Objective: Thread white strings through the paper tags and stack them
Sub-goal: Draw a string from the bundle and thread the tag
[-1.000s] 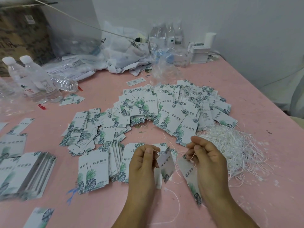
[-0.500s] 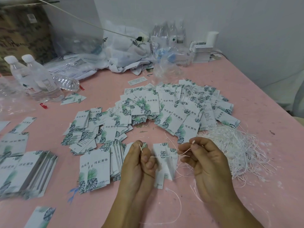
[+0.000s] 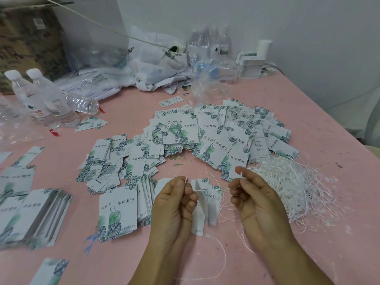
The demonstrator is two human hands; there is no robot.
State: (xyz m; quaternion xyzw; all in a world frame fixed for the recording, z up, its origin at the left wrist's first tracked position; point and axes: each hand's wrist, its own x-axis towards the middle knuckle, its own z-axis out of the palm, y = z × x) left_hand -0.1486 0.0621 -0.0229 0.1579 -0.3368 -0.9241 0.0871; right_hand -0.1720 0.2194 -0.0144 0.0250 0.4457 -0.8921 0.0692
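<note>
A pink table [image 3: 308, 124] was seen from above, strewn with work. Across its middle a wide fan of printed paper tags [image 3: 216, 140] was spread, overlapping and loosely heaped. To the right of the fan, a tangled heap of white strings [image 3: 292, 188] was lain. At the left edge, a squared stack of tags [image 3: 35, 214] was set, and a smaller stack [image 3: 121, 212] was placed just left of the hands.

Near the lower centre, two hands were held up, apart, palms turned inward. One string [image 3: 213, 189] was stretched nearly level between them, its long axis running left to right. One end was pinched by the left hand [image 3: 174, 204] between thumb and forefinger, with the remaining fingers curled. The other end was pinched in the same way by the right hand [image 3: 255, 198], the tip being seen to stand up above the fingers. Both grips were thus closed on the string.

On the string, between the hands and closer to the left grip, a few tags [image 3: 203, 204] were hung, their long sides pointing down toward the table. The hole could not be made out.

The threading of these tags was judged to be done. The small stack lay nearest the left hand, so a placing move would be expected to carry the tags leftward and down.
</note>
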